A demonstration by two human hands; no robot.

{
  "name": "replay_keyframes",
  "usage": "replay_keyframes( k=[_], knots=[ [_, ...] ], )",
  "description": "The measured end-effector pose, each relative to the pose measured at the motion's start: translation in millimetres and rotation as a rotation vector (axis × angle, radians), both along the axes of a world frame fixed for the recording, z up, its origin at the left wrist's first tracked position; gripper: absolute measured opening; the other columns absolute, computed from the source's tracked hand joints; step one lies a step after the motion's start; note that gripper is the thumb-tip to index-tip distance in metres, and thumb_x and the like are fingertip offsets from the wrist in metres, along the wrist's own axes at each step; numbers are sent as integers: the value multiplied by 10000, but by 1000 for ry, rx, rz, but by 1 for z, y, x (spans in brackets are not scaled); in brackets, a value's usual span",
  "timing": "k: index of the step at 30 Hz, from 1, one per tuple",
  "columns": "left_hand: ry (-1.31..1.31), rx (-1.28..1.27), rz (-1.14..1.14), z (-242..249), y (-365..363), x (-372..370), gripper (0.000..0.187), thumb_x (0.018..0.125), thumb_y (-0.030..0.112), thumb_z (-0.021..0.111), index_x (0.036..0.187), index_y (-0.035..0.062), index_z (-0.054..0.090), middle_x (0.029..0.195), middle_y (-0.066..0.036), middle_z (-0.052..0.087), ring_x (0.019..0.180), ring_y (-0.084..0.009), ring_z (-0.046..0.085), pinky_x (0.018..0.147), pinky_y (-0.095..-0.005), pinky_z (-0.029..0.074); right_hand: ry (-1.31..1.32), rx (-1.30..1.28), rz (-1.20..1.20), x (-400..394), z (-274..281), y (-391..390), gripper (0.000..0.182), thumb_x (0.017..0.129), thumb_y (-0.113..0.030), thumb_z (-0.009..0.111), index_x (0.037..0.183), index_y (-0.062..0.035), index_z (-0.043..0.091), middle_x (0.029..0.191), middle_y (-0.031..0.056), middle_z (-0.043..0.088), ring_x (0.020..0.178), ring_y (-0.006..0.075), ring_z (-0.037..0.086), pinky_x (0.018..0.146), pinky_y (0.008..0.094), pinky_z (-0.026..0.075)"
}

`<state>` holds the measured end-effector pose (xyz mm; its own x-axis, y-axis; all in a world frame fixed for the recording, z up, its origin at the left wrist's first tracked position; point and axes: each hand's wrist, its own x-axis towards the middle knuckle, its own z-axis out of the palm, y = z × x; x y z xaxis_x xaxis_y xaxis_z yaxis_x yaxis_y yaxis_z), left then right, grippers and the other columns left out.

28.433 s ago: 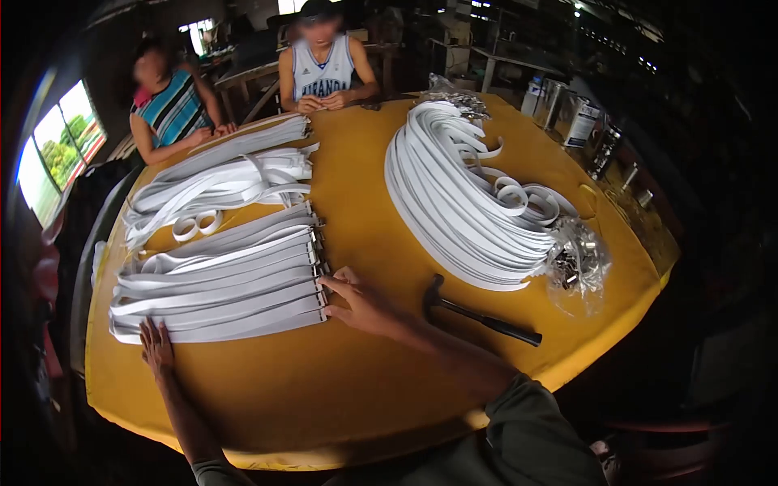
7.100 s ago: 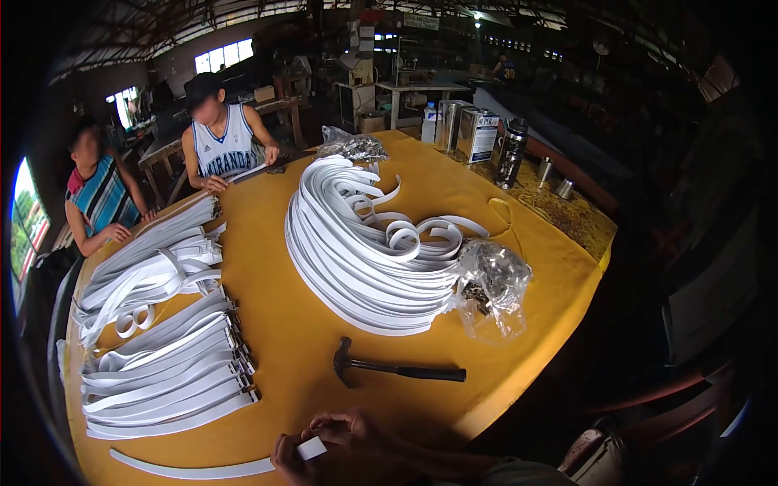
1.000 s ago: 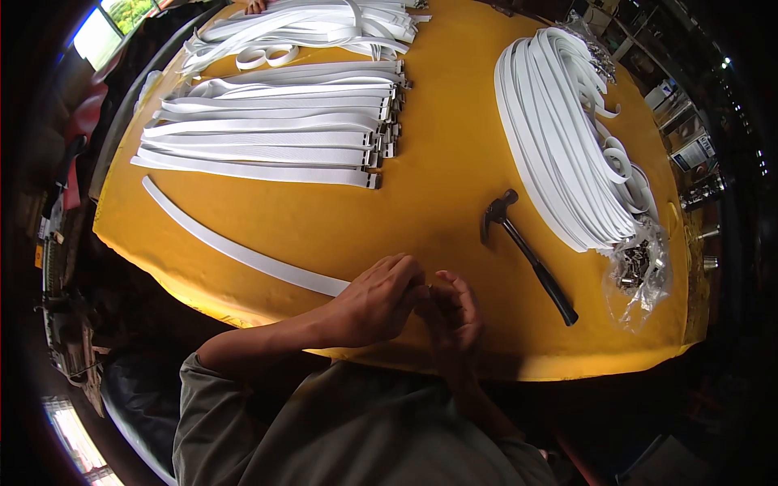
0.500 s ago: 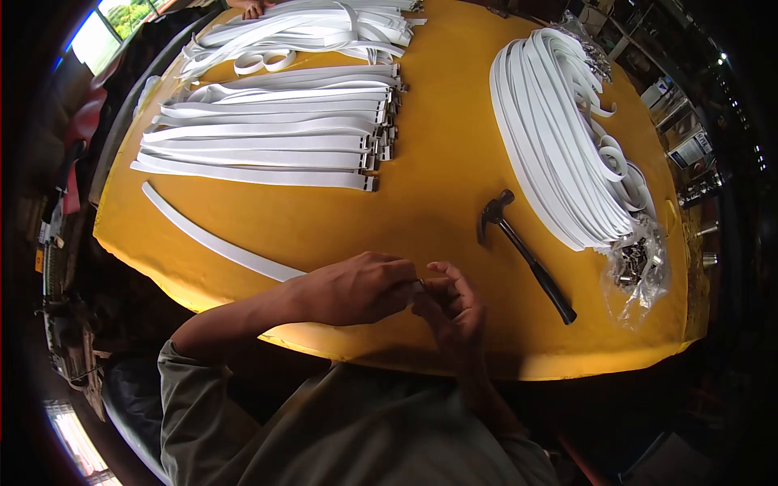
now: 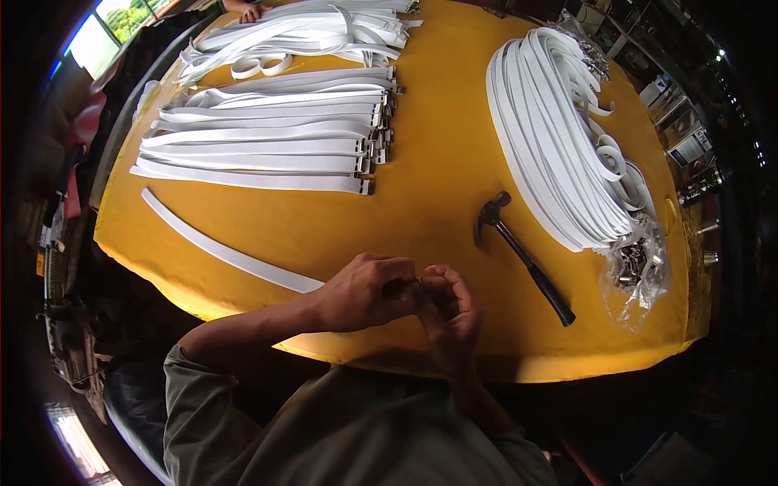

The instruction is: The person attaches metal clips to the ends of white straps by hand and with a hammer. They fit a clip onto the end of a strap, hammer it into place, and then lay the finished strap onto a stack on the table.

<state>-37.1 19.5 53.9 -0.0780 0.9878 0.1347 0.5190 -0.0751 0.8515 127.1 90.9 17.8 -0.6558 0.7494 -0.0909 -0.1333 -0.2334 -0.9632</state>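
Observation:
A single white strap [image 5: 231, 253] runs from the left of the table to beneath my left hand [image 5: 366, 293], whose fingers are closed around its near end. My right hand [image 5: 450, 306] meets it, thumb and fingers pinched together at that end; whatever small piece lies between them is hidden. To the right of my hands rests a black claw hammer [image 5: 527, 261], touched by neither. Beyond my left arm lies a row of white straps [image 5: 259, 134] with metal clips [image 5: 381, 138] on their right ends.
A large bundle of white straps [image 5: 539, 138] curves along the table's right side. Beside it sits a clear plastic bag [image 5: 636, 263] of metal pieces. Another strap pile [image 5: 300, 36] is at the back, with another person's hand [image 5: 251, 12] there. Yellow material covers the table [image 5: 438, 162].
My hands have stayed together near the table's front edge, with a small shift of the left wrist and fingers. The view has moved slightly; straps and hammer lie as before.

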Motion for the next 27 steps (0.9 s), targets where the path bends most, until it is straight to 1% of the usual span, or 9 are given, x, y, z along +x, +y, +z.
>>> replay_keyframes(
  k=[4, 7, 9, 13, 17, 19, 21, 25, 27],
  knots=[
    [-12, -103, 26, -2, 4, -1, 95, 828, 77, 672, 830, 11, 604, 672, -114, 602, 585, -256, 596, 544, -357, 452, -10, 12, -40, -5, -11, 0, 282, 924, -44, 676, 1180, 29, 582, 954, 42, 667, 862, 84, 637, 802, 258, 515],
    [-17, -148, 26, -6, 8, -9, 171, 854, 131, 694, 857, -22, 618, 707, -161, 638, 618, -310, 631, 565, -369, 472, -154, 96, 72, -3, -2, 10, 282, 938, -61, 647, 1203, 14, 587, 939, 36, 667, 853, 84, 632, 795, 263, 511],
    [-42, -97, -89, -6, 10, -17, 138, 908, 143, 658, 909, 5, 650, 695, -107, 641, 592, -228, 614, 571, -344, 483, -154, 170, 141, -1, 5, 24, 271, 938, -58, 637, 1199, 6, 601, 925, 39, 668, 847, 89, 632, 785, 266, 511],
    [-135, -275, -112, 12, 15, -18, 177, 945, 182, 648, 987, 11, 650, 736, -116, 670, 634, -221, 655, 587, -364, 500, -193, 165, 227, 5, 1, 40, 246, 925, -45, 633, 1168, -4, 646, 882, 44, 663, 833, 106, 640, 756, 277, 512],
    [152, -172, -41, 4, 8, -7, 198, 948, 224, 655, 1062, 63, 638, 779, -112, 685, 705, -282, 688, 591, -406, 512, -300, 214, 200, 7, 10, 49, 207, 908, -52, 652, 1104, 14, 670, 868, 88, 662, 820, 155, 670, 741, 291, 519],
    [285, -135, 30, -5, 7, -2, 206, 941, 235, 664, 1079, 85, 638, 801, -106, 689, 719, -304, 689, 586, -417, 512, -379, 571, 153, 6, 9, 52, 194, 893, -66, 667, 1063, 27, 674, 865, 139, 661, 805, 230, 689, 735, 326, 527],
    [410, -126, 66, -12, 6, 2, 193, 918, 239, 686, 1065, 121, 647, 817, -93, 683, 710, -347, 670, 593, -434, 513, -424, 620, 182, 5, 8, 54, 187, 888, -74, 674, 1044, 29, 675, 863, 155, 654, 795, 263, 684, 729, 350, 528],
    [411, -103, 160, -26, 0, 8, 247, 867, 243, 730, 1081, 145, 656, 872, -70, 667, 762, -322, 666, 663, -428, 517, -516, 700, 198, 0, 9, 53, 180, 877, -86, 689, 1021, 21, 680, 869, 161, 634, 759, 301, 666, 700, 391, 527],
    [574, 87, 242, -36, -3, 10, 310, 820, 238, 766, 1103, 162, 664, 936, -58, 627, 873, -290, 634, 773, -417, 502, -513, 760, 177, -1, -2, 54, 186, 877, -94, 694, 1027, 15, 684, 882, 162, 631, 756, 292, 666, 686, 384, 527]
  ],
)
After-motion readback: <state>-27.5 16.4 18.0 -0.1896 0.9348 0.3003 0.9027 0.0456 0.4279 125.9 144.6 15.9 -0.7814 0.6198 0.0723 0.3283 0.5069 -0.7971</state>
